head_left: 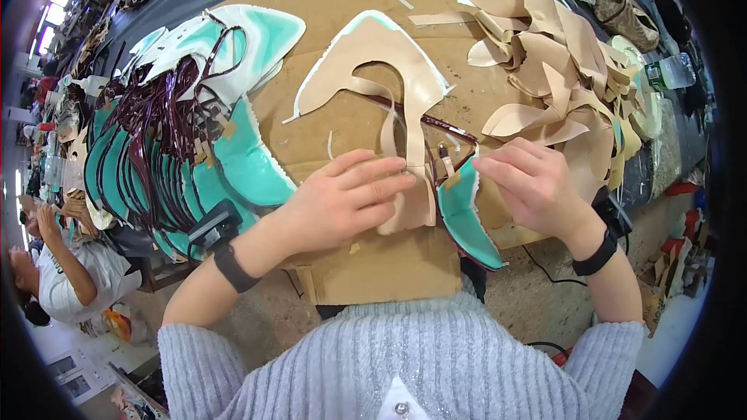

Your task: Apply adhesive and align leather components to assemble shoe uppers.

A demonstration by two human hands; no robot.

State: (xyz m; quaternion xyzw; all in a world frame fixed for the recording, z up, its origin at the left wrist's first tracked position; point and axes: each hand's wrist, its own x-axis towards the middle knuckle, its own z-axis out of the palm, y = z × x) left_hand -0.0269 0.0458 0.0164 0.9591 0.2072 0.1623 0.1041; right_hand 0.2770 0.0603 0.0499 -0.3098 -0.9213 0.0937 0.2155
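My left hand [350, 196] lies with fingers stretched over the lower part of a tan leather shoe-upper piece [415, 113], which has a pointed, white-edged top and a curved cut-out. Close beside it, my right hand [537, 187] is closed in a pinch at the upper tip of a turquoise shoe-upper piece [465, 214] with a pale ragged edge. Its fingertips hide the exact grip. A glossy dark red strap [449, 126] runs out from under the tan piece, and a small brown tab with a metal end [446, 159] sits between the pieces.
Stacked turquoise pieces with dark red straps [249, 157] lie at the left, below white-and-teal pieces [268, 35]. Tan leather pieces [548, 70] heap up at the right, near a clear plastic bottle [671, 71]. Cardboard [288, 4] covers the table. Another person [66, 276] is far left.
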